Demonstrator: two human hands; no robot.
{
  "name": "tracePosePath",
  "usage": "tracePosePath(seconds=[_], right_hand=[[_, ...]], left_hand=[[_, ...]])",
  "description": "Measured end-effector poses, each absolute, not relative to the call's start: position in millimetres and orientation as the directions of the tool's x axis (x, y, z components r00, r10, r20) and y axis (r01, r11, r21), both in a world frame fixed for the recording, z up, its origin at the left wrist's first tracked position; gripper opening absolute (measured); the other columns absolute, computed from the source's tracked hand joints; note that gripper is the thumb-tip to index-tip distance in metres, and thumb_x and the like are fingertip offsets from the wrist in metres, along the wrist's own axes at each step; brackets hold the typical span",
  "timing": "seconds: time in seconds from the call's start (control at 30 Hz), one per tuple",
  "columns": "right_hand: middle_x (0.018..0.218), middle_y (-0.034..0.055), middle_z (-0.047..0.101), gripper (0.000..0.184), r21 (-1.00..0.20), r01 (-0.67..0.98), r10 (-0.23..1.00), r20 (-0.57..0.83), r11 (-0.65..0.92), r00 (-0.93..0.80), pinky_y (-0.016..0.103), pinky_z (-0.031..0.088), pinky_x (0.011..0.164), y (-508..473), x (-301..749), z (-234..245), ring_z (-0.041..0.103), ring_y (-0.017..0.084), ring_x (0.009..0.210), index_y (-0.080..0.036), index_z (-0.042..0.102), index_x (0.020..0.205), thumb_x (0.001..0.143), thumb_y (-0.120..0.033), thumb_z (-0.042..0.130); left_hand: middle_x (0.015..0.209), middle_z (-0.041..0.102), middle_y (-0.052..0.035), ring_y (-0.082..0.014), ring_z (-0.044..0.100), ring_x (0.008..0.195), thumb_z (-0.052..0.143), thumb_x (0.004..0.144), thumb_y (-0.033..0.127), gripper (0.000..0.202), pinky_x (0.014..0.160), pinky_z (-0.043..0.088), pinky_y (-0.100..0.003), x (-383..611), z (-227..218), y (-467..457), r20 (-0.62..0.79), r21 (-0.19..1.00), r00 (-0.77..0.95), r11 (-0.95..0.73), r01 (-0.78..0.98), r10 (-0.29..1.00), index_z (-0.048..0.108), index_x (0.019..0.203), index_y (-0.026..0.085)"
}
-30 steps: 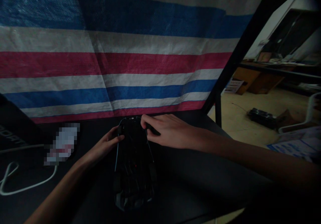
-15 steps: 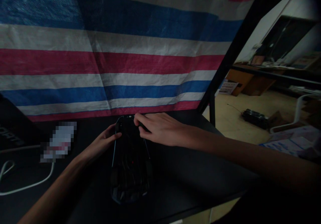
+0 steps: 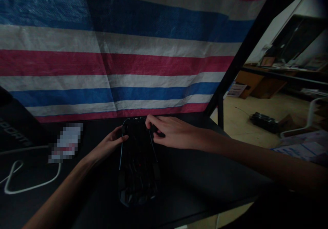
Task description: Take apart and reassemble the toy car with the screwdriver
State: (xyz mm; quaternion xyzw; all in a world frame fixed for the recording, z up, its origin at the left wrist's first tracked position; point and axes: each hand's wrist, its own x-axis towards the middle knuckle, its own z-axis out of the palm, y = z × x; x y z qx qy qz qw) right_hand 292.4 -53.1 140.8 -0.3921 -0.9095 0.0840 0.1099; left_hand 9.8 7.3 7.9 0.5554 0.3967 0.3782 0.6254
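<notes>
A black toy car (image 3: 138,174) lies underside up on the dark table, its wheels and moulded chassis facing me. A small red spot shows near its middle. My left hand (image 3: 114,140) grips the far left side of the car, thumb over the edge near a wheel. At the car's far right corner, my right hand (image 3: 167,130) is closed with thumb and forefinger around a small black part (image 3: 159,132). Most of that part is hidden by the fingers, and it is too dark to tell what it is.
A blurred-out phone-like object (image 3: 67,142) lies to the left with a white cable (image 3: 33,189). Beside it stands a dark box (image 3: 15,130) with lettering. Behind the table (image 3: 189,188) hangs a striped tarp (image 3: 128,63); a black frame post (image 3: 230,68) rises at right.
My right hand has shifted slightly right, outward from the car's corner, and more of the dark part shows in its fingers. My left hand keeps its hold. The whole view has shifted a little.
</notes>
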Motion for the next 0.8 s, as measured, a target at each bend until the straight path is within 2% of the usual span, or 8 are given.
tracePosePath(seconds=[0.1, 0.23, 0.3, 0.43, 0.5, 0.63, 0.8], right_hand=[[0.081, -0.0015, 0.061, 0.022, -0.251, 0.705, 0.742, 0.096, 0.664, -0.664, 0.029, 0.032, 0.065, -52.7, 294.0, 140.5, 0.053, 0.014, 0.067, -0.022, 0.054, 0.119, 0.098, -0.029, 0.049], [0.080, 0.0006, 0.063, 0.025, -0.202, 0.802, 0.827, 0.133, 0.563, -0.547, 0.031, 0.031, 0.067, -52.9, 292.0, 137.9, 0.055, 0.016, 0.071, -0.023, 0.058, 0.112, 0.103, -0.043, 0.046], [0.085, 0.0024, 0.066, 0.026, -0.195, 0.809, 0.832, 0.149, 0.555, -0.535, 0.031, 0.032, 0.068, -53.5, 291.0, 137.8, 0.057, 0.017, 0.073, -0.022, 0.056, 0.116, 0.102, -0.041, 0.045], [0.095, 0.0037, 0.068, 0.031, -0.222, 0.738, 0.770, 0.140, 0.637, -0.622, 0.031, 0.034, 0.070, -52.8, 288.6, 138.9, 0.059, 0.016, 0.076, -0.021, 0.051, 0.129, 0.100, -0.032, 0.044], [0.088, 0.0014, 0.067, 0.030, -0.184, 0.751, 0.773, 0.135, 0.634, -0.620, 0.031, 0.032, 0.067, -51.4, 286.0, 138.6, 0.057, 0.016, 0.071, -0.022, 0.052, 0.129, 0.104, -0.034, 0.040], [0.077, 0.0014, 0.065, 0.031, -0.076, 0.857, 0.854, 0.165, 0.510, -0.493, 0.033, 0.025, 0.063, -50.6, 280.4, 138.1, 0.055, 0.016, 0.065, -0.022, 0.059, 0.117, 0.107, -0.040, 0.036], [0.088, 0.0024, 0.070, 0.029, -0.173, 0.790, 0.809, 0.147, 0.587, -0.569, 0.032, 0.031, 0.067, -55.1, 276.7, 142.1, 0.058, 0.017, 0.072, -0.023, 0.056, 0.124, 0.101, -0.037, 0.045]], left_hand=[[0.154, 0.058, -0.0125, -0.0363, 0.049, 0.146, 0.078, 0.087, 0.040, 0.067, 0.117, 0.044, -0.051, 9.4, 8.6, 6.7, -0.068, 0.997, 0.394, 0.079, -0.011, 0.916, 0.054, 0.148, 0.026], [0.154, 0.058, -0.0106, -0.0358, 0.055, 0.141, 0.076, 0.087, 0.042, 0.069, 0.111, 0.051, -0.050, 9.1, 8.8, 6.8, -0.097, 0.995, 0.385, 0.101, 0.010, 0.918, 0.051, 0.150, 0.028], [0.155, 0.058, -0.0100, -0.0350, 0.057, 0.139, 0.075, 0.088, 0.042, 0.068, 0.110, 0.052, -0.049, 8.9, 8.4, 7.4, -0.106, 0.994, 0.396, 0.110, 0.013, 0.912, 0.050, 0.150, 0.028], [0.154, 0.059, -0.0100, -0.0351, 0.057, 0.139, 0.077, 0.086, 0.042, 0.069, 0.112, 0.050, -0.048, 9.2, 7.6, 7.9, -0.080, 0.997, 0.394, 0.082, 0.013, 0.916, 0.052, 0.149, 0.028], [0.153, 0.060, -0.0094, -0.0359, 0.057, 0.139, 0.078, 0.085, 0.043, 0.068, 0.113, 0.049, -0.048, 9.8, 8.0, 7.3, -0.073, 0.997, 0.387, 0.075, 0.010, 0.919, 0.054, 0.148, 0.030], [0.149, 0.063, -0.0095, -0.0362, 0.057, 0.139, 0.078, 0.086, 0.044, 0.067, 0.114, 0.049, -0.049, 10.6, 10.0, 5.5, -0.094, 0.995, 0.380, 0.098, 0.008, 0.920, 0.055, 0.147, 0.030], [0.147, 0.065, -0.0106, -0.0369, 0.058, 0.138, 0.079, 0.086, 0.043, 0.071, 0.112, 0.051, -0.049, 10.5, 11.1, 4.8, -0.106, 0.994, 0.370, 0.112, 0.005, 0.923, 0.052, 0.150, 0.029]])
